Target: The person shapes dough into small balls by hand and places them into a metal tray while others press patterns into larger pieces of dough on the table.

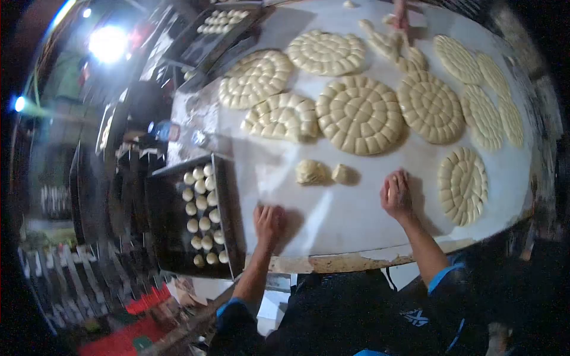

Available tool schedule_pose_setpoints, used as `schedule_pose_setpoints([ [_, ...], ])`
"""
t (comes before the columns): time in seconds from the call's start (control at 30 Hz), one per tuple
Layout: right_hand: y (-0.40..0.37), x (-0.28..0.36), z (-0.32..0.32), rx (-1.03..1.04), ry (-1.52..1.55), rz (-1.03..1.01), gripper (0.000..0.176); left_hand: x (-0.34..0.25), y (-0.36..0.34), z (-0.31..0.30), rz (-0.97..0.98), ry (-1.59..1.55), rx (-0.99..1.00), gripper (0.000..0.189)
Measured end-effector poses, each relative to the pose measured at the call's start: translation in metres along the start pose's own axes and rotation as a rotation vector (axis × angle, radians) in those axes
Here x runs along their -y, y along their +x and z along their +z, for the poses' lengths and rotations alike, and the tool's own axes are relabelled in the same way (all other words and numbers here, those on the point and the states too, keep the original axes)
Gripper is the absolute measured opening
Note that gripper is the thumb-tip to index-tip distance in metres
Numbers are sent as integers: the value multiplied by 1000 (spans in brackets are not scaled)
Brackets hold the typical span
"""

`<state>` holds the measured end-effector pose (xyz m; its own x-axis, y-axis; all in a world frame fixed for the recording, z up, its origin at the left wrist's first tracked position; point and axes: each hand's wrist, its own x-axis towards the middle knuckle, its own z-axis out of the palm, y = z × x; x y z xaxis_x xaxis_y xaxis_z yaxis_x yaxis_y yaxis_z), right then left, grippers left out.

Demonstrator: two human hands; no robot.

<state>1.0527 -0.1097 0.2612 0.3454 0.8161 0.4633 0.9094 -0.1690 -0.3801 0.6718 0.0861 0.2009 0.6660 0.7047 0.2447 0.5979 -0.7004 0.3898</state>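
Note:
My left hand [269, 223] is over the white table near its front edge, right of the dark tray; its fingers are curled, and what they hold, if anything, is hidden. My right hand [396, 194] is closed above the table further right, with its contents hard to make out. Between and beyond my hands lie a larger dough lump [310, 172] and a smaller dough piece [339, 174], touched by neither hand. A round of cut dough [359, 115] lies behind them, and an oval cut dough [462, 186] is right of my right hand.
A dark tray [172, 237] with several dough balls stands at the table's left edge. Another tray [208, 56] is at the back left. Several cut dough rounds cover the table's far side. Another person's hand [401, 21] touches dough at the far edge. A clear container [168, 131] stands left.

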Motion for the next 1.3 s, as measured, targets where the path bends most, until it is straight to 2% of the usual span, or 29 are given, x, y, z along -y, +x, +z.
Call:
schedule_pose_setpoints([
  [0.03,20,11,9,-27,-9,58,12,-56,57,-44,157,-11,-185,14],
  [0.17,26,62,50,-110,5,257,10,-87,78,1,-69,-325,-178,20],
  [0.2,11,74,56,-61,148,362,10,-94,66,1,-17,-521,-159,22],
  [0.27,-24,82,41,28,114,129,12,-103,21,10,-27,-727,52,27],
  [0.3,-36,80,33,72,99,15,13,-99,-3,-2,208,-514,63,35],
  [0.37,-48,64,8,216,52,219,15,-85,-41,-46,162,-515,171,41],
  [0.43,-36,14,-4,689,-49,597,18,-61,-59,-104,-33,-648,301,42],
  [0.47,-37,15,4,649,57,632,20,-45,-66,-132,-126,-715,364,42],
  [0.53,-26,22,27,556,266,680,25,0,-82,-181,-88,-559,-11,42],
  [0.57,-2,102,37,482,496,683,25,30,-91,-211,-198,-550,-131,32],
  [0.6,27,192,45,415,730,681,26,51,-92,-265,-378,-636,-170,43],
  [0.63,42,254,63,487,831,529,28,79,-106,-285,-429,-217,-202,39],
  [0.67,50,314,88,512,880,446,28,112,-121,-292,-550,-128,-161,42],
  [0.7,70,388,89,504,725,10,29,146,-136,-298,-667,-40,-107,45],
  [0.73,70,436,111,430,717,-162,34,180,-155,-286,-658,203,-60,47],
  [0.77,85,492,108,363,661,-378,38,200,-167,-275,-663,249,-17,46],
  [0.83,82,548,167,343,866,-572,37,226,-178,-261,-666,342,67,45],
  [0.87,80,568,193,395,776,-569,37,224,-182,-257,-591,423,-85,44],
  [0.9,80,579,216,466,671,-650,37,221,-182,-259,-606,397,-88,44],
  [0.97,74,578,223,613,271,-779,43,212,-172,-270,-610,341,-85,44],
  [1.0,71,571,218,718,320,-690,41,205,-169,-283,-580,291,-26,49],
  [1.03,71,564,201,823,368,-589,40,226,-182,-266,-478,317,-100,55],
  [1.07,69,541,187,530,529,-661,34,212,-166,-283,-737,276,260,59],
  [1.1,74,516,164,334,645,-644,23,209,-168,-288,-741,164,217,64],
  [1.13,69,477,160,203,679,-561,25,200,-162,-295,-675,157,150,70],
  [1.17,62,433,155,64,711,-488,27,186,-150,-301,-543,-105,-130,67],
  [1.2,56,390,135,17,535,-357,23,202,-158,-282,-631,49,-102,61],
  [1.23,49,344,116,-29,370,-222,19,177,-131,-281,-825,143,-116,55],
  [1.3,25,252,100,-67,217,89,12,102,-54,-264,-691,-226,-378,52],
])
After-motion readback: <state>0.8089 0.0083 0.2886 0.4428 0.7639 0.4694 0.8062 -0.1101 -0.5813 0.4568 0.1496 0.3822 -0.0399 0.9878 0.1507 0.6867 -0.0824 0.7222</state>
